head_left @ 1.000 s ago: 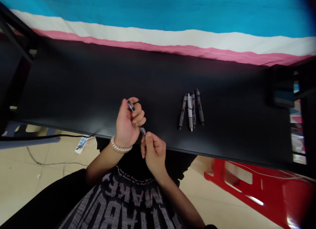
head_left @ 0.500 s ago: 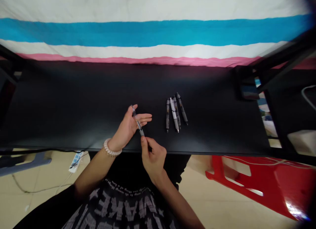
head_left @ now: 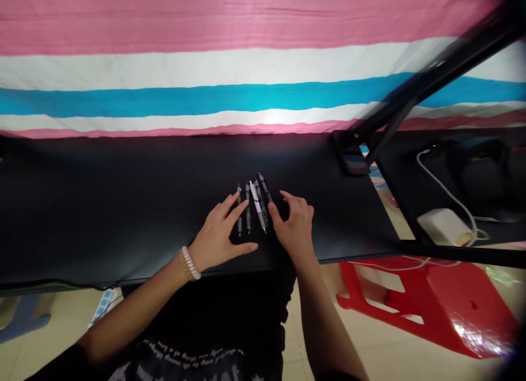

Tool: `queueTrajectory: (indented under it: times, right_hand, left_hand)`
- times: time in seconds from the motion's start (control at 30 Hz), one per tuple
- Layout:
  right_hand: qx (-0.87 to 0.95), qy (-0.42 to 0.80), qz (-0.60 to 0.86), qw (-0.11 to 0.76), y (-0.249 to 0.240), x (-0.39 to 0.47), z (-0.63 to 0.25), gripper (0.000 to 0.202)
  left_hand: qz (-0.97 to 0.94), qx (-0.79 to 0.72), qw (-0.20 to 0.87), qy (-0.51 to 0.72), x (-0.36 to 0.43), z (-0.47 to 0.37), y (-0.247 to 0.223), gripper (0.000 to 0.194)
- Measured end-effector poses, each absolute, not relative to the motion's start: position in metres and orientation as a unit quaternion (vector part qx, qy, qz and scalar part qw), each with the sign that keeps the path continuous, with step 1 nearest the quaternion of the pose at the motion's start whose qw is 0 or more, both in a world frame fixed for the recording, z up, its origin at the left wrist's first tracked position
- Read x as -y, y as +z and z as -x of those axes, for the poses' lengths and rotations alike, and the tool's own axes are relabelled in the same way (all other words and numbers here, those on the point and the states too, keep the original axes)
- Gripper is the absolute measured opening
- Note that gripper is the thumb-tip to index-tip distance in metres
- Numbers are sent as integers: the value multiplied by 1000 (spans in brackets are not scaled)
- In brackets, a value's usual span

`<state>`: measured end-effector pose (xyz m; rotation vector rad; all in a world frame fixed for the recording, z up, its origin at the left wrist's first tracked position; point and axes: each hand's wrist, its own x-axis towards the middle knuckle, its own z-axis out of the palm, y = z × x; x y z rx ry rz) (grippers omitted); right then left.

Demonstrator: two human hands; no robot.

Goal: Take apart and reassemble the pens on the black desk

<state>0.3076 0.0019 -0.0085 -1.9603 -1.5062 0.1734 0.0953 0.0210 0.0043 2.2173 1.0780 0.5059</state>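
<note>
Several pens lie side by side on the black table, tips toward me. Leftmost is a grey pen (head_left: 239, 225), partly covered by the fingers of my left hand (head_left: 217, 230), which is spread open over it. Right of it lies a dark clear-barrelled pen (head_left: 248, 219), then a white pen (head_left: 257, 205) with a grey grip. Dark pens lie close against the white one, the outermost being a dark pen (head_left: 264, 186) slanting at the right. My right hand (head_left: 295, 222) is beside it, fingers apart and curved, thumb near its lower part; whether it touches I cannot tell.
The black table (head_left: 123, 206) runs up to a striped curtain (head_left: 205, 99). At the right stand a black metal frame (head_left: 394, 129) and a white block with a cable (head_left: 441, 226). A red plastic stool (head_left: 456, 299) is below the table edge.
The pen that both hands held now lies at the left of the row. My hands have let go and moved right, one to each side of the pens. The view has shifted right.
</note>
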Motion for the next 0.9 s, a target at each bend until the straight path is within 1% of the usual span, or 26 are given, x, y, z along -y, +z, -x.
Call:
queueTrajectory:
  times: [0.07, 0.13, 0.23, 0.33, 0.43, 0.57, 0.63, 0.73, 0.83, 0.9]
  right_hand:
    - [603, 118, 725, 312, -7, -13, -314, 41]
    - [629, 166, 696, 302, -6, -18, -311, 36]
    - [652, 191, 670, 300, -8, -16, -295, 32]
    - [639, 196, 666, 331, -14, -9, -274, 32]
    - [622, 213, 664, 356, -18, -5, -250, 33]
    - [631, 239, 646, 357, -15, -7, -213, 33]
    - [640, 240, 646, 339, -11, -9, -196, 34]
    - [648, 220, 673, 281, -5, -10, -178, 34]
    - [654, 182, 703, 215, 0, -5, -173, 33]
    - [665, 166, 702, 192, 1, -1, -176, 34]
  left_hand:
    - [-881, -375, 243, 154, -27, -109, -3, 110]
    - [-901, -362, 196, 136, -32, -120, -10, 111]
    - [-909, -363, 163, 127, -35, -125, -15, 99]
    - [-913, -356, 155, 125, -35, -114, -14, 86]
    - [-919, -346, 153, 112, -35, -89, -11, 84]
    - [-915, -359, 151, 105, -34, -48, -8, 86]
    - [-911, -369, 153, 106, -34, -31, -6, 86]
    - [-904, -384, 153, 109, -34, -18, -6, 84]
    - [-899, -391, 156, 120, -34, -16, -7, 83]
    - [-895, -392, 166, 135, -33, -17, -9, 83]
